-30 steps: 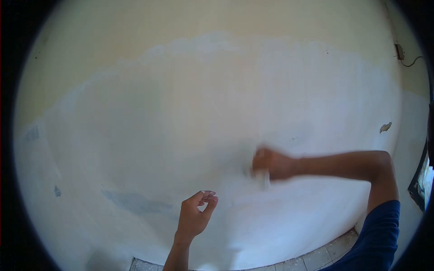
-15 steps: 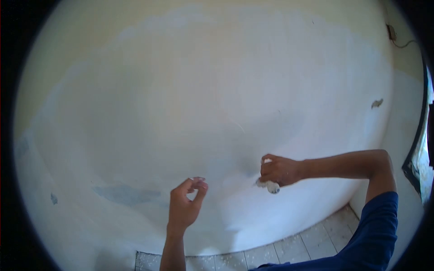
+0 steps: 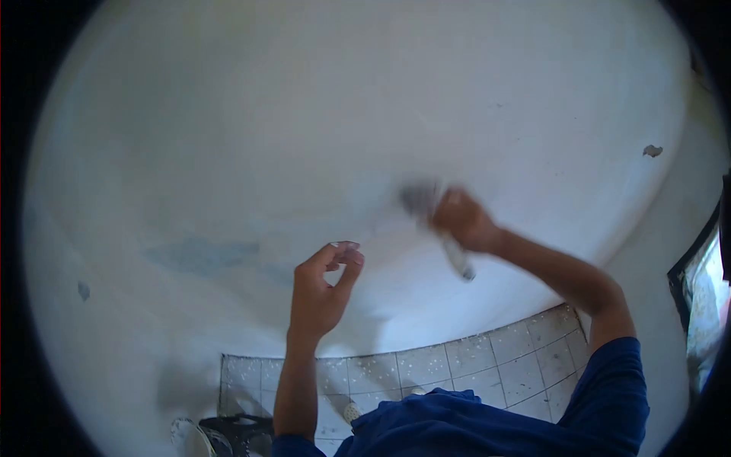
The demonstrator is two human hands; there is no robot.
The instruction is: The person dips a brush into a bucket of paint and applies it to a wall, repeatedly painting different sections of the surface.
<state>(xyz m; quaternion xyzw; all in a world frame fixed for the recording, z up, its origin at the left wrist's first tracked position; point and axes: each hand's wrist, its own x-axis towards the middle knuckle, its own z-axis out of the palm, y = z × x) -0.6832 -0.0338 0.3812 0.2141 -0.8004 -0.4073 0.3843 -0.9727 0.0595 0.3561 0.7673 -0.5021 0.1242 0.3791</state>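
My right hand (image 3: 464, 219) is closed around a paintbrush (image 3: 419, 198), smeared by motion. Its wide dark head points up and left, close over the wall, while a white-smeared handle sticks out below my fist. Left of it, my left hand (image 3: 324, 286) is raised before the wall with thumb and fingers curled together into a ring. White smears show on its fingertips, and I cannot tell what, if anything, they pinch. The pale wall (image 3: 304, 114) fills most of the view, with a bluish-grey patch (image 3: 202, 255) left of my left hand.
White-speckled floor tiles (image 3: 472, 365) run along the wall's foot. At the lower left are a pale rounded container (image 3: 189, 438) and a dark bag-like thing (image 3: 242, 433). A chipped spot (image 3: 652, 151) marks the wall at right, near the corner and a dark-framed opening (image 3: 674, 286).
The view has tipped down, showing more floor and the things at lower left. My right hand has swung up with the paintbrush, whose head now shows. My left hand keeps its curled pose.
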